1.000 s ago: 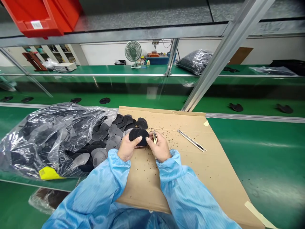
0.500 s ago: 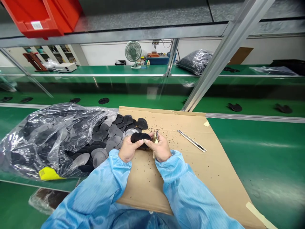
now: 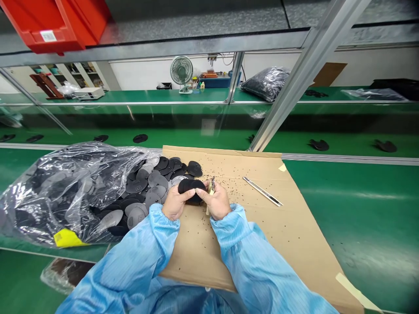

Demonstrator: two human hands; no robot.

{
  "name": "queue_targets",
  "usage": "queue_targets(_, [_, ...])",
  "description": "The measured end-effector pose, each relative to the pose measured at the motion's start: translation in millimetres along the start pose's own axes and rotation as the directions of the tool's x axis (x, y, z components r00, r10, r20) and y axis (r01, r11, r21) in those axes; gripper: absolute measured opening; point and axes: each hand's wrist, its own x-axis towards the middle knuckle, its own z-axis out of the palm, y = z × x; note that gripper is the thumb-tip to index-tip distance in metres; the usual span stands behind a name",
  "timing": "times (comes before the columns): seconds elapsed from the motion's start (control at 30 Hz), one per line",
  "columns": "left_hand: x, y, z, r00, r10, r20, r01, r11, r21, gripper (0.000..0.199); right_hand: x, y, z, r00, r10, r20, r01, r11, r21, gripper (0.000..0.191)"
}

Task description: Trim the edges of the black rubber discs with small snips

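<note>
Black oval pads (image 3: 192, 188), apparently a few overlapping, are held up between both hands over the cardboard. My left hand (image 3: 174, 204) is closed around their left side, thumb on the near face. My right hand (image 3: 218, 203) pinches the right side with its thumb. It also keeps a small tool (image 3: 211, 188) with a pale yellow handle and a metal tip against the palm; its exact kind is unclear. Just left of my hands lies a heap of black and grey oval pads (image 3: 157, 192), spilling from a clear plastic bag (image 3: 65, 187).
Dark crumbs dot the cardboard sheet (image 3: 255, 253). On it, to the right, lies a slim white and black strip (image 3: 262, 191). Dark pads (image 3: 140, 138) sit spaced along the green belt behind. A metal post (image 3: 294, 83) slants up at right, and a red bin (image 3: 62, 26) hangs upper left.
My hands and the held pads have shifted very slightly, and the view has moved a little. Dark pads on the belt have drifted slightly left. Both grips stay the same.
</note>
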Motion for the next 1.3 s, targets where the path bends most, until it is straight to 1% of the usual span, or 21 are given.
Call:
queue_targets(0.1, [1.5, 3.8, -1.3, 0.997, -0.070, -0.034, 0.066, 0.992, -0.106, 0.033, -1.9, 0.9, -1.0, 0.994, -0.065, 0.087, 0.065, 0.998, 0.010, 0.034])
queue_targets(0.2, [2.8, 10.3, -5.1, 0.976, -0.215, -0.040, 0.203, 0.959, -0.199, 0.029, -5.5, -1.9, -3.6, 0.961, -0.182, 0.209, 0.189, 0.982, -0.011, 0.032])
queue_targets(0.27, [2.7, 13.8, -7.3, 0.954, -0.299, -0.017, 0.288, 0.932, -0.221, 0.029, -7.4, -4.3, -5.2, 0.934, -0.281, 0.221, 0.308, 0.947, -0.097, 0.024])
queue_targets(0.37, [1.4, 15.1, -8.5, 0.929, -0.370, -0.003, 0.360, 0.904, -0.229, 0.035, -8.6, -6.6, -6.8, 0.889, -0.414, 0.197, 0.453, 0.858, -0.242, 0.012])
queue_targets(0.5, [-0.8, 12.5, -8.0, 0.923, -0.383, 0.033, 0.381, 0.898, -0.221, 0.046, -9.1, -7.8, -7.6, 0.821, -0.520, 0.237, 0.571, 0.759, -0.314, 0.007])
queue_targets(0.67, [-0.8, 13.5, -8.7, 0.913, -0.403, 0.065, 0.408, 0.887, -0.216, 0.058, -11.0, -10.1, -5.3, 0.758, -0.587, 0.285, 0.652, 0.676, -0.343, 0.008])
queue_targets(0.73, [-0.7, 14.3, -8.6, 0.914, -0.401, 0.059, 0.404, 0.890, -0.212, 0.059, -12.4, -10.6, -3.3, 0.741, -0.601, 0.300, 0.671, 0.654, -0.349, 0.008])
queue_targets(0.8, [-1.2, 14.2, -7.1, 0.929, -0.369, 0.034, 0.367, 0.906, -0.211, 0.058, -13.2, -9.6, -2.2, 0.746, -0.594, 0.301, 0.665, 0.661, -0.346, 0.009])
queue_targets(0.87, [-2.3, 13.1, -4.3, 0.952, -0.305, -0.013, 0.296, 0.934, -0.201, 0.053, -11.4, -6.1, -4.0, 0.783, -0.573, 0.241, 0.621, 0.704, -0.345, 0.009])
queue_targets(0.9, [-2.6, 12.5, -2.7, 0.962, -0.268, -0.051, 0.255, 0.949, -0.185, 0.051, -8.8, -3.2, -6.3, 0.810, -0.559, 0.174, 0.582, 0.734, -0.350, 0.010])
queue_targets(0.97, [-0.8, 12.9, 0.3, 0.966, -0.202, -0.161, 0.186, 0.977, -0.107, 0.048, -0.2, 4.0, -12.9, 0.854, -0.520, -0.028, 0.475, 0.800, -0.368, 0.014])
queue_targets(1.0, [2.2, 14.6, 1.4, 0.960, -0.167, -0.226, 0.159, 0.986, -0.055, 0.048, 5.3, 8.0, -16.6, 0.857, -0.494, -0.147, 0.415, 0.830, -0.371, 0.018])
queue_targets(1.07, [14.9, 23.0, 2.4, 0.944, -0.069, -0.323, 0.091, 0.994, 0.055, 0.050, 16.4, 15.0, -23.0, 0.833, -0.441, -0.333, 0.322, 0.877, -0.356, 0.024])
queue_targets(1.1, [25.5, 30.1, 2.3, 0.939, -0.002, -0.344, 0.046, 0.992, 0.120, 0.051, 21.0, 17.6, -25.0, 0.819, -0.424, -0.386, 0.297, 0.890, -0.346, 0.026])
queue_targets(1.13, [38.8, 39.0, 1.8, 0.933, 0.079, -0.351, -0.007, 0.979, 0.201, 0.050, 24.6, 19.6, -25.9, 0.812, -0.417, -0.408, 0.287, 0.895, -0.342, 0.027])
queue_targets(1.17, [54.7, 49.7, 1.2, 0.924, 0.171, -0.341, -0.057, 0.946, 0.320, 0.048, 27.0, 20.8, -25.8, 0.813, -0.419, -0.404, 0.289, 0.893, -0.346, 0.027])
queue_targets(1.2, [72.3, 61.4, 0.5, 0.909, 0.263, -0.324, -0.083, 0.875, 0.478, 0.045, 28.5, 21.5, -24.8, 0.818, -0.428, -0.384, 0.298, 0.887, -0.354, 0.026])
queue_targets(1.23, [90.6, 73.8, 0.1, 0.880, 0.367, -0.301, -0.082, 0.742, 0.665, 0.039, 29.1, 21.8, -23.4, 0.825, -0.440, -0.356, 0.311, 0.878, -0.364, 0.025])
queue_targets(1.27, [108.5, 85.9, 0.0, 0.852, 0.461, -0.249, -0.056, 0.552, 0.832, 0.034, 29.1, 21.7, -21.7, 0.829, -0.451, -0.329, 0.324, 0.869, -0.375, 0.024])
queue_targets(1.3, [125.0, 97.0, 0.5, 0.841, 0.514, -0.170, -0.025, 0.350, 0.936, 0.035, 28.9, 21.6, -20.2, 0.833, -0.461, -0.305, 0.336, 0.861, -0.383, 0.023])
